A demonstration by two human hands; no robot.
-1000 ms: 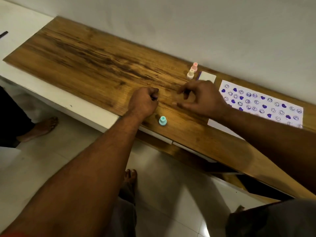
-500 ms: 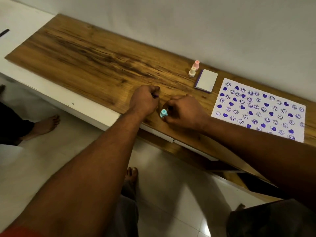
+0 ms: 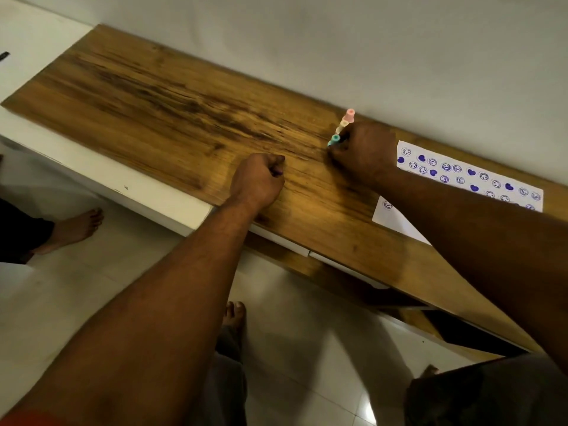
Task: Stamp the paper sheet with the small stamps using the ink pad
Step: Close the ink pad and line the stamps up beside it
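My right hand [image 3: 364, 152] grips a small teal stamp [image 3: 334, 139] at the back of the wooden desk [image 3: 172, 118], right beside a cream stamp [image 3: 342, 127] and a pink stamp [image 3: 349, 114] that stand by the wall. The ink pad is hidden behind this hand. My left hand [image 3: 258, 179] rests as a closed fist on the desk, near the front edge; nothing shows in it. The white paper sheet [image 3: 467, 179], covered with purple smiley and heart prints, lies to the right, partly under my right forearm.
A white wall runs along the back of the desk. A white surface [image 3: 27, 41] adjoins the desk at the left. Below are a tiled floor, my own foot [image 3: 235, 315] and another person's bare foot [image 3: 76, 229] at the left.
My right hand picked up the teal stamp from the desk's front edge and carried it back and to the right, next to the other two stamps. My left fist stayed put.
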